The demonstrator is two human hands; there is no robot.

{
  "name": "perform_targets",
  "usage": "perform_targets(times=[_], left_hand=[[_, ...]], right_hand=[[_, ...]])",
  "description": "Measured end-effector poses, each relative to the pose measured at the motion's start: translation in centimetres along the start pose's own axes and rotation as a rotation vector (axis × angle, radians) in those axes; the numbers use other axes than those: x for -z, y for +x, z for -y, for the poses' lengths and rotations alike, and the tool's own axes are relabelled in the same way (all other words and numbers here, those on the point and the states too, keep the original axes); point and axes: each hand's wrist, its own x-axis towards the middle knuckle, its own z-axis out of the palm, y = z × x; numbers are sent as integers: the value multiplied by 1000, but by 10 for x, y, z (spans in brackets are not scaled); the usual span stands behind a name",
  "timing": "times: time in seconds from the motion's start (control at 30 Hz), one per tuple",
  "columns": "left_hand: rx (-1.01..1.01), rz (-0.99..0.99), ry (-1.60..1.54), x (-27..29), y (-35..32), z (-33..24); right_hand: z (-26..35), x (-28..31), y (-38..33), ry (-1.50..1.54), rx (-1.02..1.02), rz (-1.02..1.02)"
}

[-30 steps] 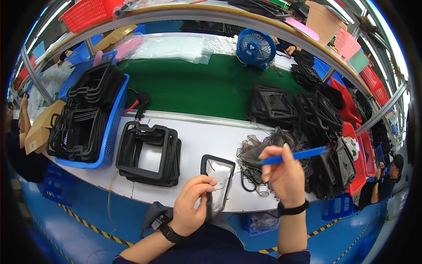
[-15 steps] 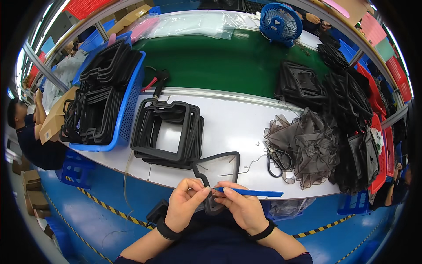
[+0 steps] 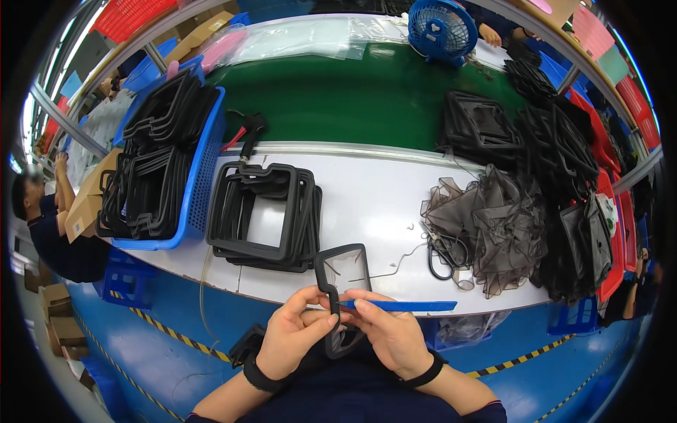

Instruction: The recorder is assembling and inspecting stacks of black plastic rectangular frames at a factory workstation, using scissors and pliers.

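Observation:
Near the table's front edge, my left hand [image 3: 290,340] is closed on a black rectangular frame [image 3: 350,250] with a notch in one side, tilted up on edge. My right hand [image 3: 392,338] pinches a slim flat blue tool [image 3: 416,306] with a tapered tip, perhaps tweezers. Its tip points left and meets the frame's notched side between my two hands. Fingertips of both hands nearly touch there, and my fingers hide the exact contact. Just beyond, to the left, lies a stack of similar black frames [image 3: 300,218].
A blue basket [image 3: 201,180] full of black frames stands left. Right of centre lie crumpled dark sheer mesh pieces [image 3: 504,233] and scissors [image 3: 442,264], with more frames [image 3: 483,130] behind. A heat-gun-like tool [image 3: 250,134], blue fan [image 3: 442,32] and green mat [image 3: 317,99] are farther back.
The held frame has turned a little more upright and shifted slightly left, its notched side now clearer above my left fingers. The blue tool stays in my right hand at the frame.

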Motion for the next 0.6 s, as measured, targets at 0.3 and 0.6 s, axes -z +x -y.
perform_targets(times=[0.3, 0.6], left_hand=[[17, 18, 9, -1, 1, -3], [18, 20, -10, 1, 1, -2]], right_hand=[[3, -2, -4, 0, 1, -31], [1, -3, -3, 0, -3, -27]])
